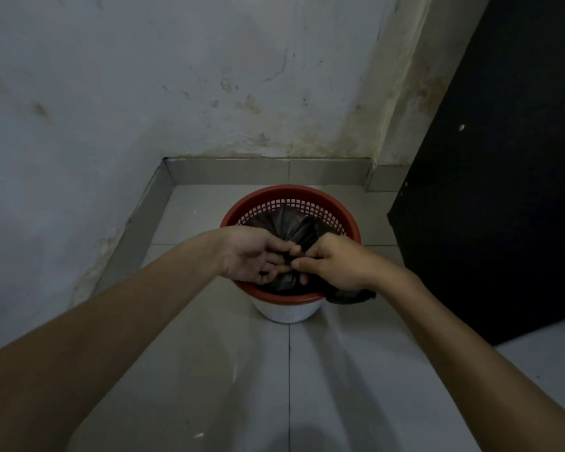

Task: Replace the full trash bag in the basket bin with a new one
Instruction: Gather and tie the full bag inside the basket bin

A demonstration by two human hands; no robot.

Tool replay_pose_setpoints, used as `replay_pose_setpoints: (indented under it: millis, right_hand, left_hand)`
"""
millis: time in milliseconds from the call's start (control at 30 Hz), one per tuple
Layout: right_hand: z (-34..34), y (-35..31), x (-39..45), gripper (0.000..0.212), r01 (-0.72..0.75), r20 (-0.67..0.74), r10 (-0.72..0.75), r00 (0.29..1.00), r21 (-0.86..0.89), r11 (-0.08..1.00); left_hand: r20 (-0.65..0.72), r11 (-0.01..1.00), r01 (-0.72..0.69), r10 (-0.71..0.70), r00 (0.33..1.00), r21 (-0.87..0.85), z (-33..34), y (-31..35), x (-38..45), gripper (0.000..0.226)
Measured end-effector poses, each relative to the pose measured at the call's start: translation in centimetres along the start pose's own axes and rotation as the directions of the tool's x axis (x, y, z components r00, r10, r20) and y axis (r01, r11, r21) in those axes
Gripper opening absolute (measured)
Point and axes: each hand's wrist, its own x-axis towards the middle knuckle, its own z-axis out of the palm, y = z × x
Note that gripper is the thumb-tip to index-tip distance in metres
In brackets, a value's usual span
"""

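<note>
A red basket bin (284, 194) with a mesh wall and a white base stands on the tiled floor in a wall corner. Inside it sits a black trash bag (286, 223), its top gathered toward the middle. My left hand (253, 254) and my right hand (333, 261) meet over the bin's near half, and both pinch the bunched black plastic between their fingers. A loose piece of the black plastic (349, 295) hangs over the near right rim, below my right wrist. The bag's contents are hidden.
Stained white walls (177, 93) meet behind the bin, with a grey tile skirting (261, 171) along the floor. A tall black panel (503, 190), like a cabinet side, stands close on the right. Pale floor tiles (242, 370) stretch toward me.
</note>
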Motion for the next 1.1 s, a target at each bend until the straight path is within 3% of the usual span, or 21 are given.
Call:
replay_pose_setpoints:
  millis: [167,367,600,700,800,933,1000,1100]
  right_hand:
    - [0.3,-0.3,0.3,0.040,0.031,0.042,-0.032,0.999,0.025,0.999]
    - [0.5,0.3,0.2,0.046,0.073,-0.023,-0.072,0.997,0.071,0.995]
    - [1.2,0.2,-0.1,0.035,0.221,-0.172,-0.260,0.950,-0.216,0.951]
    - [1.1,0.1,-0.2,0.033,0.228,-0.201,-0.282,0.938,-0.256,0.939]
    - [1.0,0.7,0.0,0.037,0.207,-0.174,-0.221,0.960,-0.097,0.974]
    - [1.1,1.1,0.2,0.040,0.158,-0.134,-0.144,0.980,0.096,0.983]
    - [0.9,0.5,0.0,0.038,0.133,-0.095,-0.115,0.989,0.212,0.968]
    - [0.5,-0.5,-0.4,0.042,0.073,-0.022,-0.070,0.997,0.329,0.942]
  left_hand:
    - [-0.061,0.982,0.062,-0.052,0.997,0.178,-0.4,1.5,-0.7,0.025]
    - [-0.028,0.970,0.089,-0.085,0.996,0.224,-0.2,2.1,-1.0,0.029]
    - [-0.180,0.881,0.042,0.049,0.982,0.470,0.8,2.2,-1.2,0.033]
    - [-0.160,0.898,0.035,0.040,0.986,0.438,0.9,2.1,-1.3,0.034]
    - [-0.094,0.973,0.022,-0.001,0.996,0.229,0.4,2.1,-1.6,0.036]
    - [-0.091,1.000,-0.016,0.018,0.996,0.019,0.4,2.0,-2.7,0.034]
    - [-0.137,0.995,-0.055,0.066,0.988,0.083,0.9,2.0,-3.2,0.034]
    - [-0.228,0.927,-0.091,0.183,0.956,0.363,2.1,2.3,-3.5,0.034]
